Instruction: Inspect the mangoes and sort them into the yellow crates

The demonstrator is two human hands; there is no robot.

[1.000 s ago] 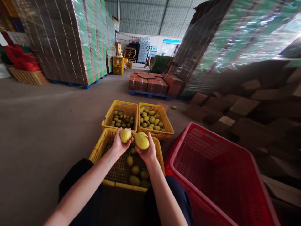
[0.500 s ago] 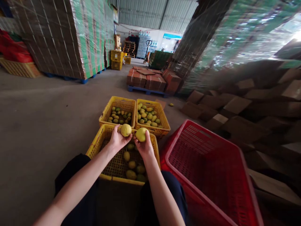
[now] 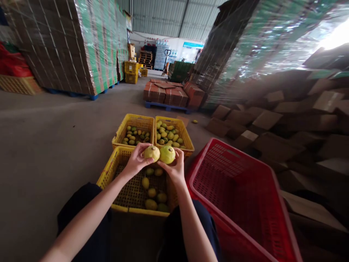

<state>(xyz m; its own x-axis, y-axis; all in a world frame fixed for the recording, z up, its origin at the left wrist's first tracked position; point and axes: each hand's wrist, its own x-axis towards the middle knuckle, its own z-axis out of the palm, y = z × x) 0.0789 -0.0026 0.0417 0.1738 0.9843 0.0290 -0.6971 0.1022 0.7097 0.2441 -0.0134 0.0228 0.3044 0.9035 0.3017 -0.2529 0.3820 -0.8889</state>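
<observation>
My left hand (image 3: 138, 158) is closed around a pale yellow lemon (image 3: 152, 154). A greener lemon (image 3: 167, 155) is in the grip of my right hand (image 3: 176, 165). Both fruits are held side by side, seemingly touching, with their stem ends facing me. They are above the near yellow crate (image 3: 106, 174), where several loose lemons (image 3: 151, 204) lie on the perforated bottom, mostly towards the right. Part of that crate's far rim is hidden behind my hands.
Two more yellow crates (image 3: 120, 127) with lemons stand just beyond. At my right is a large red crate (image 3: 201, 156). Flattened cartons (image 3: 267, 120) are heaped farther right. A blue pallet (image 3: 167, 107) with stacked cardboard stands ahead, and wrapped stacks (image 3: 100, 47) rise on both sides.
Both hands have turned the lemons so their stem ends face me and brought them closer together. The view has shifted slightly to the right.
</observation>
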